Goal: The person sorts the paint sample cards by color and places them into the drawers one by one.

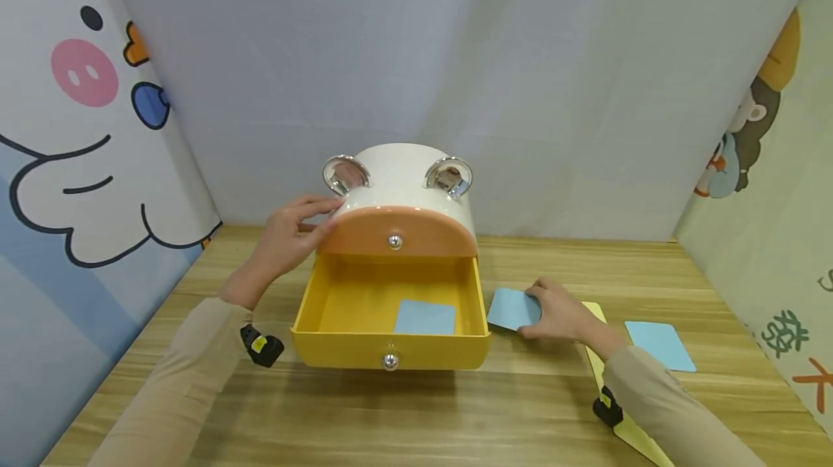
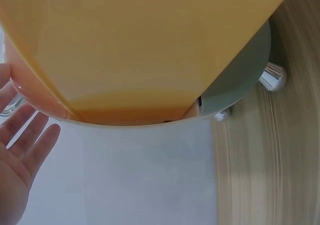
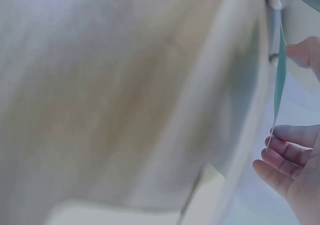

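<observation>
A small cabinet (image 1: 405, 178) with a white top, orange upper drawer and shiny round ears stands on the table. Its yellow lower drawer (image 1: 390, 351) is pulled out, and a light blue square card (image 1: 426, 317) lies inside. My left hand (image 1: 286, 239) rests on the cabinet's upper left side, fingers extended below the ear; the left wrist view shows the same hand (image 2: 22, 150) beside the orange front. To the right of the drawer, my right hand (image 1: 560, 314) pinches another blue card (image 1: 514, 309) by its edge, tilted. In the right wrist view that card (image 3: 280, 80) appears edge-on between thumb and fingers.
Another light blue card (image 1: 660, 345) lies on the wooden table (image 1: 520, 409) at the right. A long yellow strip (image 1: 595, 366) passes under my right forearm. A grey backdrop (image 1: 553, 91) rises behind, with printed panels at both sides.
</observation>
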### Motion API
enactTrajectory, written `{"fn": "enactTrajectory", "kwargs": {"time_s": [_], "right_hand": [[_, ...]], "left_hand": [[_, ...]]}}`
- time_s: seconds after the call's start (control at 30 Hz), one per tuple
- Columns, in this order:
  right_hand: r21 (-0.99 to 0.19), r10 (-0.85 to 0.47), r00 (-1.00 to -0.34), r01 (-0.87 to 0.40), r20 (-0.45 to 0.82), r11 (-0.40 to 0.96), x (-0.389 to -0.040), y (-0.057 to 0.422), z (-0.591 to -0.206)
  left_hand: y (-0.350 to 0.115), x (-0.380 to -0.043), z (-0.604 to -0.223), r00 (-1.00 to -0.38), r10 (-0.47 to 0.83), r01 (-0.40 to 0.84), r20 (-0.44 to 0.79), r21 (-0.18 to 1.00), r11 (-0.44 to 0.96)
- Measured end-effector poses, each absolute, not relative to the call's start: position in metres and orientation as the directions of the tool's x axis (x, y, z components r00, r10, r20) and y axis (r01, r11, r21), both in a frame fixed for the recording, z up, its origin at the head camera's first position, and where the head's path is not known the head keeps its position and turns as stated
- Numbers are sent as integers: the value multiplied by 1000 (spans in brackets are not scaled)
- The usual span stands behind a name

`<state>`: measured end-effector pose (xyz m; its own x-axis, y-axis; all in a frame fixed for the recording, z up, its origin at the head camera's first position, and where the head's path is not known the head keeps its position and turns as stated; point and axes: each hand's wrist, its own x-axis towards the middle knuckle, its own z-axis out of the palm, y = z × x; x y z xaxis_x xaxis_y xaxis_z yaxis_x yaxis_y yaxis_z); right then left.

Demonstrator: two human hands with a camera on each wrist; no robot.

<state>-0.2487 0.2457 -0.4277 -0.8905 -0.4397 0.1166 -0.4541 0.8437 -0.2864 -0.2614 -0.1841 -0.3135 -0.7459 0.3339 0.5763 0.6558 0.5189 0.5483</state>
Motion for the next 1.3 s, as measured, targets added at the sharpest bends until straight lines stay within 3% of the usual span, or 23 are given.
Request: {"fn": "enactTrajectory", "kwargs": {"time_s": [0.3, 0.53, 0.77, 1.03, 1.3], "right_hand": [[-209, -492, -836, -540, 241, 815, -242, 264, -388], [-215, -507, -813, -570, 285, 793, -237, 268, -349], [-171, -586, -732, -664, 347, 728, -224, 264, -312], [-146, -641, -679, -719, 358, 679, -208, 247, -282], [-118, -731, -580, -806, 359, 580, -197, 202, -270]], "left_hand": [[-184, -261, -314, -743, 335, 659, 580, 544, 520], [-184, -262, -314, -741, 337, 660, 581, 536, 527], [-183, -261, -314, -740, 334, 662, 584, 543, 516], [-183, -262, -313, -740, 327, 660, 588, 542, 520], [-184, -263, -316, -740, 326, 658, 588, 535, 529]]}}
